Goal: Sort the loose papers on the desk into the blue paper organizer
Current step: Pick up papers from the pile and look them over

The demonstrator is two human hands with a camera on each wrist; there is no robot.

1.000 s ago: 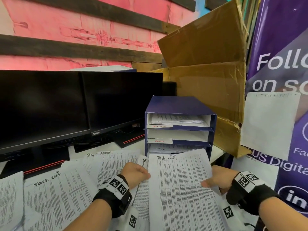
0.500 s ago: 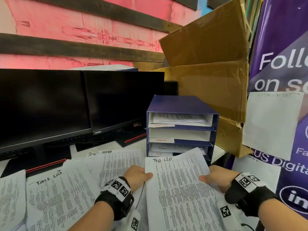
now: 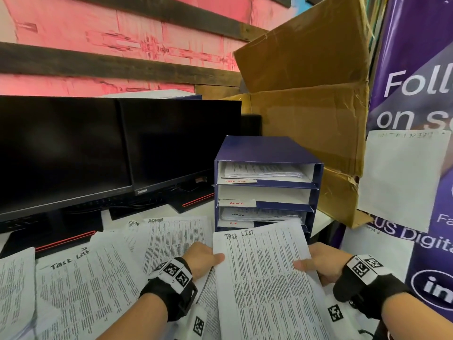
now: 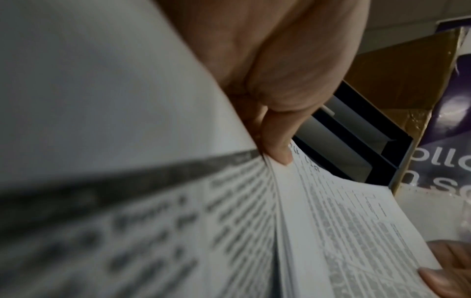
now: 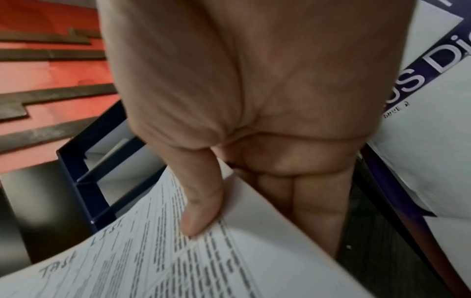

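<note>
So roughly midway: blue paper organizer (image 3: 267,182) has sheets in top and bottom slots, plenty still litter the worktop (image 3: 157,212). Left hand (image 3: 201,258) and right hand (image 3: 321,262) fingers pinch the "Task List" paper (image 3: 264,278) just before it.

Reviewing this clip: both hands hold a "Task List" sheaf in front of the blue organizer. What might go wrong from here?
1. The white "Task List" sheaf is pinched only at its edges by the left hand and right hand; sheets might fan or slip.
2. The blue three-tier paper organizer has a top "Task List" slot already holding papers, so the sheaf could snag or crumple going in.
</note>
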